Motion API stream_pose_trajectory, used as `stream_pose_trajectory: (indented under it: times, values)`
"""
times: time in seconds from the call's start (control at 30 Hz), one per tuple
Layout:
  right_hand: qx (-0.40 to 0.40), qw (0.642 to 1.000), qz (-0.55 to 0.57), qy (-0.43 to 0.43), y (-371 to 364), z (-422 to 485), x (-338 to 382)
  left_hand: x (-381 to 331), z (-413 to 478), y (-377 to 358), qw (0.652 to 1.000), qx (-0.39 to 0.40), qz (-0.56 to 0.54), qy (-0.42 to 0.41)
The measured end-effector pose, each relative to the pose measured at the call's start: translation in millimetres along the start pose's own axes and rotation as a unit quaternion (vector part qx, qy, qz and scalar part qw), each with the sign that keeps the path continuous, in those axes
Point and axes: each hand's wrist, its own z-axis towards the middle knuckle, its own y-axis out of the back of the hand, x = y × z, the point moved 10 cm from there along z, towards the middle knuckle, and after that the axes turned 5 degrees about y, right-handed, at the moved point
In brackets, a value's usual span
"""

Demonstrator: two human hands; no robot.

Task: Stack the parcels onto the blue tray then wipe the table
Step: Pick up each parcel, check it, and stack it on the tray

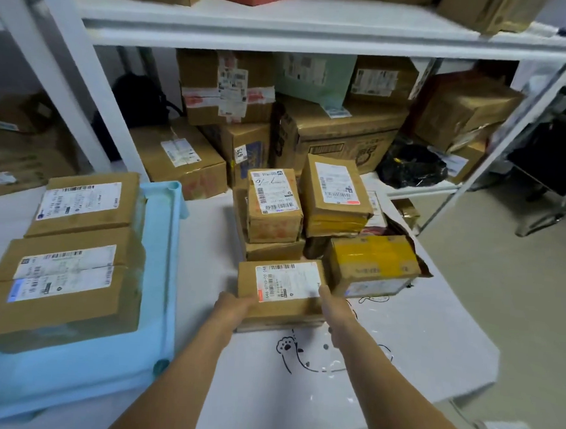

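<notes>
I see a big white shelf (pixel 285 27) full of boxes behind the table (pixel 399 351). The blue tray (pixel 160 273) sits on the left side of the table. Two parcels lie on it, a far parcel (pixel 82 203) and a near parcel (pixel 61 288), touching each other. A pile of parcels (pixel 275 210) stands in the middle of the table. The front parcel (pixel 281 293) lies just before the pile. The left hand (pixel 234 307) holds its left side and the right hand (pixel 334 302) holds its right side.

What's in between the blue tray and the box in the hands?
Only bare white table cover lies between the tray and the box, as the head view shows.
</notes>
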Motion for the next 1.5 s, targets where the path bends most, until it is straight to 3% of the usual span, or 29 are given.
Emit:
stream_pose_trajectory:
  times: [0.1, 0.37, 0.73, 1.0, 1.2, 1.3, 1.5]
  values:
    - [0.011, 1.0, 0.005, -0.012, 3, 5, -1, -7, -2, -2, 1.0, 0.003, -0.01, -0.022]
    - [0.022, 0.994, 0.076, 0.073, 28, 0, 37, -38, -39, 33, 0.994, -0.058, -0.07, -0.063]
    - [-0.008, 0.99, 0.035, 0.138, 59, -31, 99, -112, -100, 60, 0.961, -0.003, -0.13, -0.243]
    - [0.099, 0.987, 0.102, 0.079, 37, -60, 116, -157, -153, 77, 0.931, 0.102, -0.114, -0.333]
    - [0.138, 0.972, 0.169, 0.084, 24, -71, 119, -167, -164, 98, 0.942, 0.099, -0.011, -0.319]
    - [0.136, 0.962, 0.221, 0.087, 19, -75, 125, -165, -161, 110, 0.949, 0.083, -0.012, -0.305]
    - [0.148, 0.965, 0.188, 0.104, 5, -81, 138, -153, -154, 126, 0.961, 0.042, -0.05, -0.27]
